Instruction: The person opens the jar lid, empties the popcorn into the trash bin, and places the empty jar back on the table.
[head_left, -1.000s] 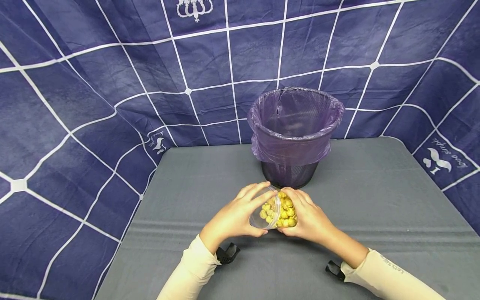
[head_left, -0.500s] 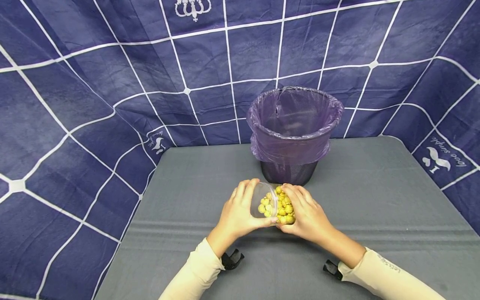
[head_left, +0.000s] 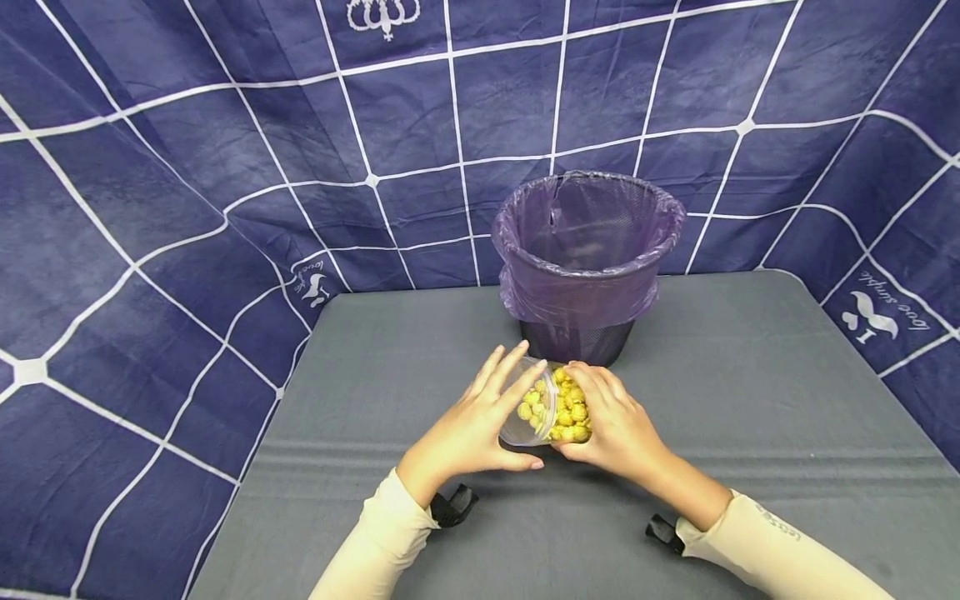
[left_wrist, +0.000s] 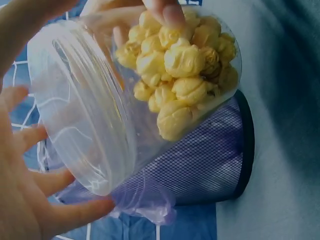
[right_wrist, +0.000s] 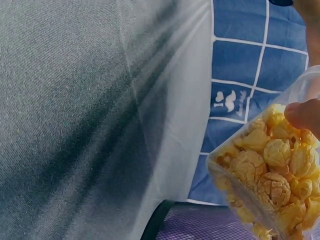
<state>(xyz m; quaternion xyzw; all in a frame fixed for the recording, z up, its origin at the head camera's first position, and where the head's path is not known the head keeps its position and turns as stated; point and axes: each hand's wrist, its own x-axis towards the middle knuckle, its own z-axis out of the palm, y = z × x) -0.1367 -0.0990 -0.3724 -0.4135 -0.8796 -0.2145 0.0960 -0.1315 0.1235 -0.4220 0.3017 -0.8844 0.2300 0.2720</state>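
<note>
A clear plastic jar point(head_left: 570, 410) of yellow popcorn is tipped on its side above the table, its clear lid point(left_wrist: 75, 110) facing left. My right hand point(head_left: 622, 433) grips the jar's body near its base, thumb below and fingers over the top. Around the lid end my left hand point(head_left: 465, 429) spreads its fingers, with the thumb standing away from the jar. In the left wrist view these fingers are splayed beside the lid's rim. The right wrist view shows popcorn point(right_wrist: 277, 165) packed against the jar's bottom and my right thumb on the wall.
Just beyond the hands, a black mesh trash can point(head_left: 577, 333) with a purple bag liner point(head_left: 585, 296) stands on the grey table point(head_left: 405, 342). Blue cloth point(head_left: 300, 167) with white grid lines hangs behind and at both sides.
My left hand closed on the lid half a second ago, then loosened and drew its thumb and fingers apart. The right hand keeps holding the jar, which has shifted slightly.
</note>
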